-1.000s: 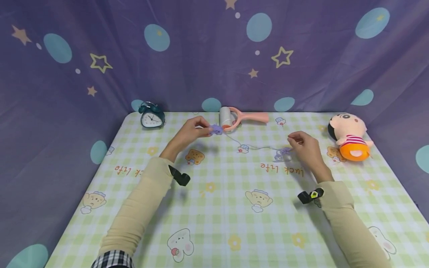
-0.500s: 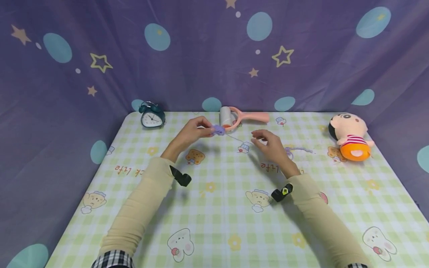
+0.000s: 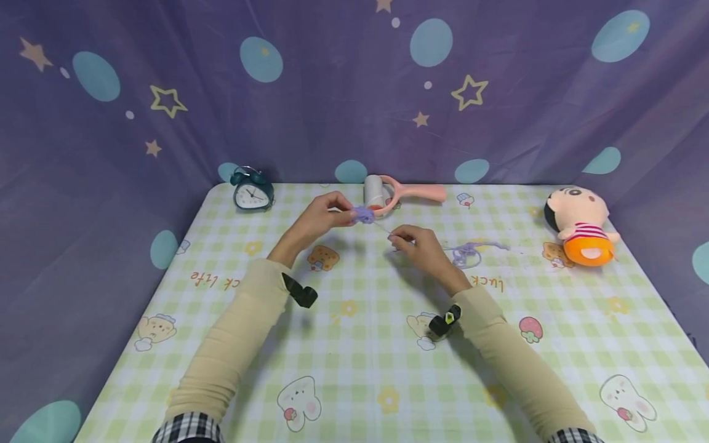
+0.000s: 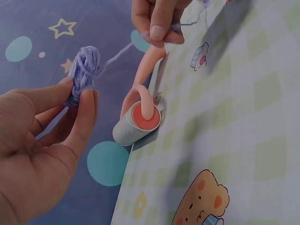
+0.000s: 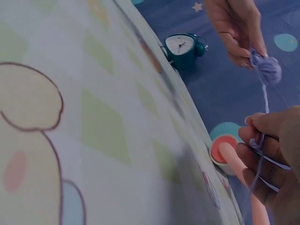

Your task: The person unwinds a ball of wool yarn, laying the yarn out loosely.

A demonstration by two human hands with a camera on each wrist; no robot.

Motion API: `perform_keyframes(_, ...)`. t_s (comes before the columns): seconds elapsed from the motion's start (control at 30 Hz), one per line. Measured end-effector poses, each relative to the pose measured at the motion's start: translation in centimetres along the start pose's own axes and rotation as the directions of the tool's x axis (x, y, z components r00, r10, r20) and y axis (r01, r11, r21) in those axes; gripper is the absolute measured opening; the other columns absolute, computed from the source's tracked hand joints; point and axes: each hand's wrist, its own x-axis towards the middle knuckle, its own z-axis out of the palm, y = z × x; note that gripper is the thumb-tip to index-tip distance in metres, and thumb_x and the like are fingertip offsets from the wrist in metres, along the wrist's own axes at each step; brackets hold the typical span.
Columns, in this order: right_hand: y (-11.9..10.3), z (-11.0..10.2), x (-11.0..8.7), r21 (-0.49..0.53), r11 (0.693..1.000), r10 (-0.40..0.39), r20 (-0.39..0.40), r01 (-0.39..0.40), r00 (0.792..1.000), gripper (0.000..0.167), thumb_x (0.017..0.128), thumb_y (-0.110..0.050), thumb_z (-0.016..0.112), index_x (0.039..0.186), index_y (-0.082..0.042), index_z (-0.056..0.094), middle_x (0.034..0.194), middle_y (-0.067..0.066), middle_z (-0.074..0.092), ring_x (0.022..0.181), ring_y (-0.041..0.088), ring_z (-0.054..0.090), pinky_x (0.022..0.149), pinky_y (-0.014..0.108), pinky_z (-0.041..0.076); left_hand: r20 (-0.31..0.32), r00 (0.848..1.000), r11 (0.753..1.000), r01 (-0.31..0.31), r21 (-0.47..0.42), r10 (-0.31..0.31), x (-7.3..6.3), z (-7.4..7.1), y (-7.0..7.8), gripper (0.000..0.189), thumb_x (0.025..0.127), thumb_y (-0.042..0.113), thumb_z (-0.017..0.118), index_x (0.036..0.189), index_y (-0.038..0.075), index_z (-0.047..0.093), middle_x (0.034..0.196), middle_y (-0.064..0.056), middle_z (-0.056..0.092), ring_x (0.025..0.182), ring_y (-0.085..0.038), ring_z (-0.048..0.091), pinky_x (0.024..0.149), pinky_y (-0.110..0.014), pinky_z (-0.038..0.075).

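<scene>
Yarn bundle (image 4: 85,69) is pinched in the raised left hand (image 3: 319,216); the right hand (image 3: 424,249) pinches its strand (image 5: 266,97).

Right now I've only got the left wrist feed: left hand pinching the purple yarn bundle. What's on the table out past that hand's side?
Observer: An alarm clock, at the far left corner of the table.
Operator: And on the other side, past the right hand?
Observer: Loose yarn there, with its tail running off to the right.
Operator: Anything beyond that?
Observer: A plush doll, on the table's right side.
</scene>
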Motion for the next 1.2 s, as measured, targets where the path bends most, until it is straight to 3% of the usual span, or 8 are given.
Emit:
perform_keyframes(0.3,0.7,-2.6,-1.1,-0.007,0.997,0.078,-0.119,-0.080,0.990,0.020,0.094,-0.026,0.063,0.099,-0.010,0.072,0.087,0.006,0.074,0.082,0.018,0.068,0.070,0.025,0.051,-0.037,0.999,1.000,0.010,-0.010,-0.010,-0.2,-0.4,0.0,0.015,0.094,0.009,0.061,0.104,0.000,0.055,0.107,-0.011,0.055,0.090,-0.017,0.064,0.086,-0.028,0.058)
perform_keyframes(0.5,1.6,-4.5,-2.1,0.011,0.991,0.131,-0.178,-0.131,0.975,0.023,0.094,-0.031,0.063,0.100,-0.011,0.072,0.085,0.006,0.073,0.082,0.020,0.067,0.068,0.018,0.048,-0.044,0.999,0.999,0.031,-0.030,-0.032,-0.2,-0.7,-0.1,0.017,0.094,0.008,0.061,0.105,-0.002,0.053,0.107,-0.012,0.055,0.091,-0.018,0.065,0.087,-0.028,0.058)
perform_keyframes(0.6,2.0,-5.5,-2.6,0.037,0.986,0.166,-0.194,-0.162,0.967,0.026,0.093,-0.035,0.062,0.101,-0.012,0.072,0.087,0.006,0.073,0.084,0.024,0.067,0.066,0.018,0.047,-0.045,0.998,0.999,0.034,-0.033,-0.036,-0.1,-0.8,-0.3,0.018,0.094,0.008,0.061,0.106,-0.002,0.053,0.107,-0.013,0.055,0.091,-0.018,0.065,0.093,-0.035,0.056)
perform_keyframes(0.73,2.3,-6.6,-3.2,0.048,0.979,0.206,-0.218,-0.201,0.954,0.029,0.093,-0.039,0.061,0.103,-0.014,0.072,0.088,0.006,0.073,0.086,0.024,0.065,0.065,0.018,0.046,-0.042,0.999,0.999,0.031,-0.036,-0.032,-0.2,-0.8,-0.3,0.019,0.093,0.009,0.062,0.106,-0.002,0.053,0.106,-0.013,0.055,0.090,-0.017,0.065,0.098,-0.044,0.052)
perform_keyframes(0.93,2.7,-7.7,-3.5,0.010,0.975,0.215,-0.290,-0.222,0.933,0.028,0.093,-0.037,0.062,0.101,-0.012,0.073,0.085,0.008,0.073,0.081,0.026,0.064,0.063,0.017,0.044,-0.034,0.999,0.999,0.038,-0.025,-0.039,-0.2,-0.9,-0.3,0.019,0.094,0.009,0.061,0.106,-0.002,0.053,0.107,-0.013,0.054,0.088,-0.016,0.065,0.095,-0.039,0.054)
perform_keyframes(1.2,3.2,-9.3,-4.0,0.031,0.968,0.240,-0.393,-0.248,0.887,0.030,0.093,-0.038,0.061,0.101,-0.012,0.073,0.086,0.008,0.071,0.080,0.024,0.063,0.058,0.016,0.043,-0.040,0.998,0.999,0.039,-0.012,-0.040,0.0,-1.1,-0.7,0.018,0.093,0.009,0.062,0.105,-0.001,0.053,0.106,-0.013,0.054,0.087,-0.015,0.065,0.085,-0.026,0.058)
